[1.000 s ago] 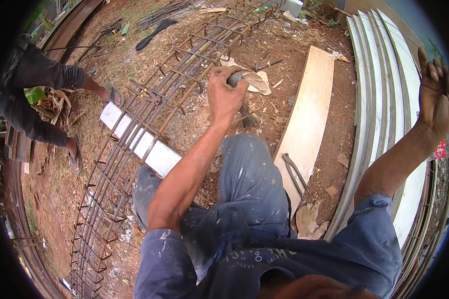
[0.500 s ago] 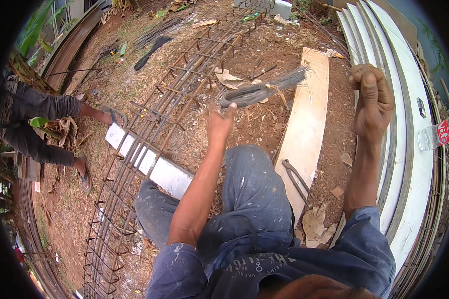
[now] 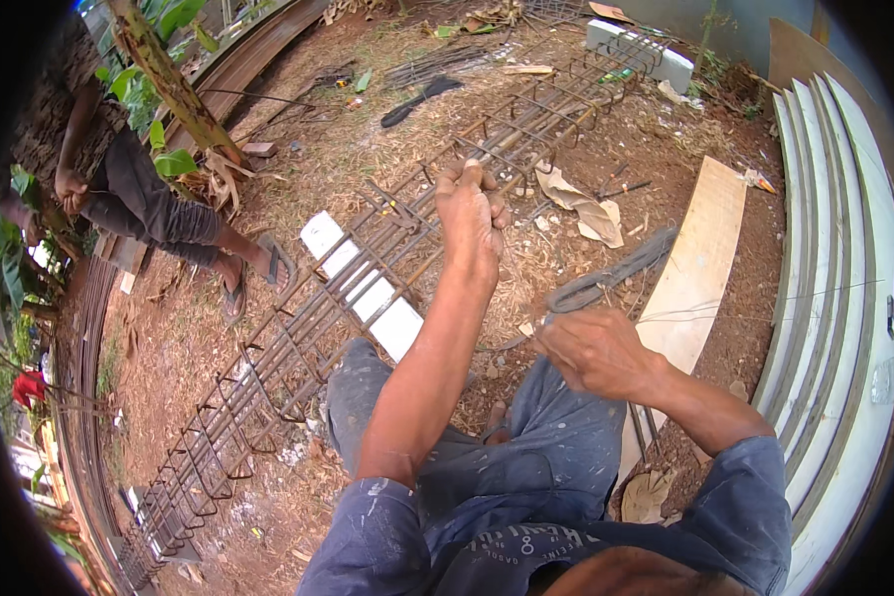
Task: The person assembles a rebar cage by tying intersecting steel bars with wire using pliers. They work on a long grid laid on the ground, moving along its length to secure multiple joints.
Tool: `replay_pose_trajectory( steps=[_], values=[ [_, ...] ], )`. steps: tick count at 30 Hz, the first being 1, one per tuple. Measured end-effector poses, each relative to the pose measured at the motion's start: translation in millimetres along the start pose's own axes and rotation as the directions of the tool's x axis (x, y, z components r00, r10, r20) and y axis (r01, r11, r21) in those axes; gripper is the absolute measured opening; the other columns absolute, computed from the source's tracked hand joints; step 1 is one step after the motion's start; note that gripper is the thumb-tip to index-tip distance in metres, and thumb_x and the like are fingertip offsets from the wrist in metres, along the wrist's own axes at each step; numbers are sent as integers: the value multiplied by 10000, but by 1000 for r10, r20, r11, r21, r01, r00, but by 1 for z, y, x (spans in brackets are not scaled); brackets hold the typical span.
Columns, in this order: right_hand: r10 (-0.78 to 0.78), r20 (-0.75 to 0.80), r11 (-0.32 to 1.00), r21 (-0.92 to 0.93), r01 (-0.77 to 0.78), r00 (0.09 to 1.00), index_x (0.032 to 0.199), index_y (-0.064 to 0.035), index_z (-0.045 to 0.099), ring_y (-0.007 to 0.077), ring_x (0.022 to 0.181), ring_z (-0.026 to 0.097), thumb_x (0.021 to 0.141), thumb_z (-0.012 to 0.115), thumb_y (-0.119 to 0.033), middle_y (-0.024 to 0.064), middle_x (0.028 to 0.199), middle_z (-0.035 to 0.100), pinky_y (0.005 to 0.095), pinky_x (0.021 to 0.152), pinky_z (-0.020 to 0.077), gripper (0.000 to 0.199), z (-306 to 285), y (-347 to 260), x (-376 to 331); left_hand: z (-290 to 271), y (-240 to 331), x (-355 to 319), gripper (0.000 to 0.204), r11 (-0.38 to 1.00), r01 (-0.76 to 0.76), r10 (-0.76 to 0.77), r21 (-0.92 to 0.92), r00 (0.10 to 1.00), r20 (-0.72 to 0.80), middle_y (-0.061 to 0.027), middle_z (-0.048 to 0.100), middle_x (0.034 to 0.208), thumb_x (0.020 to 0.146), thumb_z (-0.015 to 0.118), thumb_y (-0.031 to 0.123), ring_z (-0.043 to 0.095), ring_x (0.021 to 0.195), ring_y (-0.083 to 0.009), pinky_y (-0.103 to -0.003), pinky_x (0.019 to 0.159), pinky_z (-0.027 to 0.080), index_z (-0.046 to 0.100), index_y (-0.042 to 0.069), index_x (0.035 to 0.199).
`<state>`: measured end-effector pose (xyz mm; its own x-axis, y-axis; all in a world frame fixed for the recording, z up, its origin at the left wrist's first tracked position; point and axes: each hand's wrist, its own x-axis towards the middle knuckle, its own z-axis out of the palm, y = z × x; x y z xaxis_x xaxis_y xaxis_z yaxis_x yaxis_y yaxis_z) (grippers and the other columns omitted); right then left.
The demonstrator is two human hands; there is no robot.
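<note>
Above the rebar cage my left hand is clenched, apparently on thin wire; my right hand pinches the wire bundle beside the plank's edge, bare dirt between.

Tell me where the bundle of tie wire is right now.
In the head view, the bundle of tie wire lies on the dirt right of centre, between the rebar cage and the wooden plank, beyond the right hand.
</note>
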<state>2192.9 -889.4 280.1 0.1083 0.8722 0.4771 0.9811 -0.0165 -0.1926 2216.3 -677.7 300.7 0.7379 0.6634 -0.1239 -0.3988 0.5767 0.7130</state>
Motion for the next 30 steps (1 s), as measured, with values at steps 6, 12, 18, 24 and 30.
replay_pose_trajectory(
  steps=[6, 12, 18, 24, 30],
  values=[
    [4, 87, 1000, 23, -6, 996, 858, -78, 591, 237, 609, 587, 789, 717, -87, 58, 669, 530, 369, 531, 448, 144, -4, 12, -58, 1, 53, 30, 149, 886, -456, 444, -88, 887, -128, -6, 443, 741, 1044, 488, 206, 335, 483, -63, -236, 397, 277, 472, 81, 1124],
    [-19, 140, 999, -38, 24, 990, 843, -73, 578, 266, 614, 578, 767, 714, -56, 66, 677, 534, 388, 537, 445, 157, 2, 39, -65, -26, 81, 24, 255, 724, -669, 632, -168, 741, -227, 27, 376, 712, 1068, 422, 283, 350, 521, -61, -231, 416, 271, 508, 45, 1036],
    [-31, 144, 1000, 5, 30, 989, 840, -66, 576, 301, 640, 586, 762, 699, -33, 94, 704, 557, 421, 564, 448, 149, 16, 65, -49, -59, 116, 16, 279, 612, -789, 763, -56, 608, -222, 12, 360, 735, 1054, 420, 312, 359, 533, -80, -243, 430, 275, 505, 68, 951],
    [32, 288, 997, 56, -50, 957, 861, -31, 593, 395, 747, 598, 796, 675, -48, 166, 798, 623, 494, 685, 455, 105, 45, 87, -17, -97, 132, -19, 280, 587, -804, 766, -93, 589, -259, 16, 396, 738, 1051, 452, 355, 379, 571, -74, -227, 443, 277, 515, 116, 920],
    [114, 689, 964, 99, -248, 716, 1104, -9, 664, 394, 1074, 622, 831, 691, -247, 202, 1111, 679, 463, 926, 483, 363, 34, 59, 10, -102, 128, -47, 305, 646, -763, 761, 28, 640, -109, 39, 357, 691, 1051, 484, 372, 325, 538, -55, -219, 448, 241, 518, 118, 885]
  ],
)
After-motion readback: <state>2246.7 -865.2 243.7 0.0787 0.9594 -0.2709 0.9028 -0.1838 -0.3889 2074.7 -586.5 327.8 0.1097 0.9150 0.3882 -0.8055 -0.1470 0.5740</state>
